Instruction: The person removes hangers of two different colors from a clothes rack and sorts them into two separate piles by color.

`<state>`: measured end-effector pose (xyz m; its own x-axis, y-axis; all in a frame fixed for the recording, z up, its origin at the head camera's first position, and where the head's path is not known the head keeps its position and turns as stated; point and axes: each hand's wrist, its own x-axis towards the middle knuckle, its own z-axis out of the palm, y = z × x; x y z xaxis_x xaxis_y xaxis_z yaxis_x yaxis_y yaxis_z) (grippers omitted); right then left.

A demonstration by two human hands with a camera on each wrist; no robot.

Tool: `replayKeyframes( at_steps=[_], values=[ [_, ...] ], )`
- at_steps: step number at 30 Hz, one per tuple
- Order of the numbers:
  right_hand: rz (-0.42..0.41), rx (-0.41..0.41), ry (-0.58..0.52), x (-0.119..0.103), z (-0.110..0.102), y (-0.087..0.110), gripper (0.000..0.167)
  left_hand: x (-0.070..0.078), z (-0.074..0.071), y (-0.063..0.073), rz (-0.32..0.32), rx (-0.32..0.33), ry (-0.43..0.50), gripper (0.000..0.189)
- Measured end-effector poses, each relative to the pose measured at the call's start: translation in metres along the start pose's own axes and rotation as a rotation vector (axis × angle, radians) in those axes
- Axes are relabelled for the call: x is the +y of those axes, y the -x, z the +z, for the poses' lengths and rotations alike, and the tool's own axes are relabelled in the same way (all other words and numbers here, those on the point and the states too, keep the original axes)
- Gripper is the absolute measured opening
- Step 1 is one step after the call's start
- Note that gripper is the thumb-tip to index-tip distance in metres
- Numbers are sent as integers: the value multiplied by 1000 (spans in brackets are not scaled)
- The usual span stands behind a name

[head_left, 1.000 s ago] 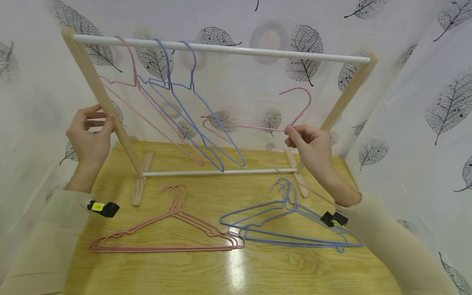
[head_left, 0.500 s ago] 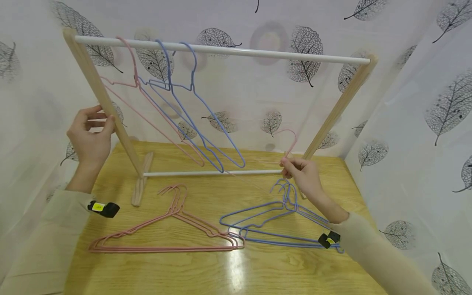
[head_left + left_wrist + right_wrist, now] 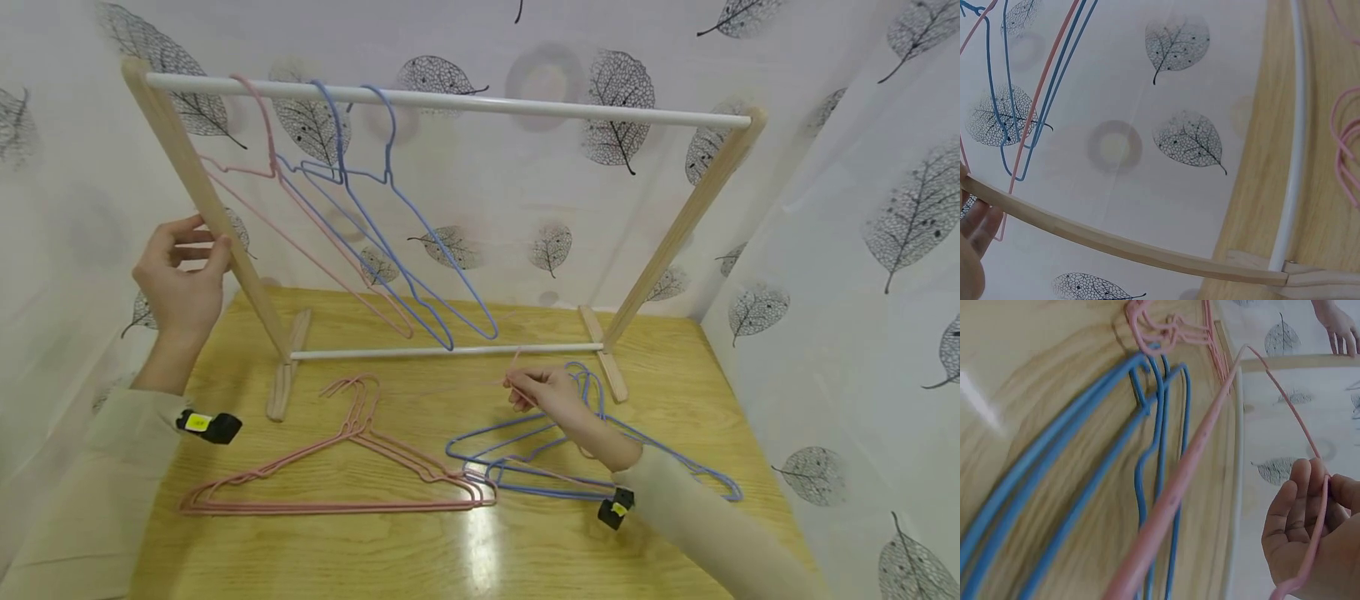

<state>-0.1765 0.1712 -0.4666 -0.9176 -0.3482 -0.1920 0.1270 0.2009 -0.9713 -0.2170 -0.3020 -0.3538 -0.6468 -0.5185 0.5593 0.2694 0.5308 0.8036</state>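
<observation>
A clothes rack with wooden sides stands on the table. My left hand (image 3: pixel 180 279) grips its left upright (image 3: pixel 180 158), thumb in front and fingers behind. My right hand (image 3: pixel 551 396) pinches a pink hanger (image 3: pixel 1169 494) at the base of its hook, low in front of the rack and over the blue hangers. In the head view this hanger is thin and partly hidden by the hand and forearm. On the rack's white top bar (image 3: pixel 525 105), toward the left, hang one pink hanger (image 3: pixel 271 150) and two blue hangers (image 3: pixel 389 154).
Several pink hangers (image 3: pixel 337 506) lie stacked on the wooden table (image 3: pixel 390 558) at front left. Several blue hangers (image 3: pixel 480 434) lie to their right, the two stacks meeting at their ends. A white lower bar (image 3: pixel 375 353) joins the rack's feet. Leaf-patterned curtains (image 3: pixel 840 192) surround the table.
My right hand has brought the pink hanger down and to the left, from in front of the rack's right upright to above the blue stack. My left hand stays on the upright.
</observation>
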Motion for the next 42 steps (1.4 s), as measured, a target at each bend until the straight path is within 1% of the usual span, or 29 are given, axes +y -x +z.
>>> replayKeyframes(
  at_steps=[4, 7, 10, 15, 19, 22, 23, 29, 33, 36, 39, 42],
  values=[
    [-6, -69, -21, 6, 29, -9, 41, -1, 0, -1, -1, 2, 3, 28],
    [7, -113, -24, 8, 52, -16, 40, -2, 0, -1, 1, 5, 3, 28],
    [25, -170, -16, 6, 75, -23, 39, -2, -1, -2, 5, 21, -2, 27],
    [9, -250, -12, 1, 112, -34, 36, -3, -1, -3, 10, 28, -14, 27],
    [1, -280, -15, 0, 139, -41, 33, -3, -2, -2, -7, 24, -16, 27],
    [5, -276, -14, 0, 156, -44, 30, -4, -2, -1, -12, 23, -21, 28],
    [0, -272, 5, 1, 160, -44, 30, -4, -2, 0, -10, 23, -22, 28],
    [-55, -243, 150, 6, 175, -48, 28, -3, 0, 0, 3, 23, -19, 27],
    [-82, -214, 240, 11, 177, -51, 26, -3, 2, 0, 5, 19, -8, 27],
    [-137, -194, 382, 9, 176, -51, 26, -4, 1, 0, 7, 16, -4, 27],
    [-194, -165, 533, 4, 169, -48, 27, -4, 2, 0, 7, 16, -1, 27],
    [-222, -151, 616, -5, 162, -43, 27, -4, 2, 0, 9, 19, -9, 28]
  ],
)
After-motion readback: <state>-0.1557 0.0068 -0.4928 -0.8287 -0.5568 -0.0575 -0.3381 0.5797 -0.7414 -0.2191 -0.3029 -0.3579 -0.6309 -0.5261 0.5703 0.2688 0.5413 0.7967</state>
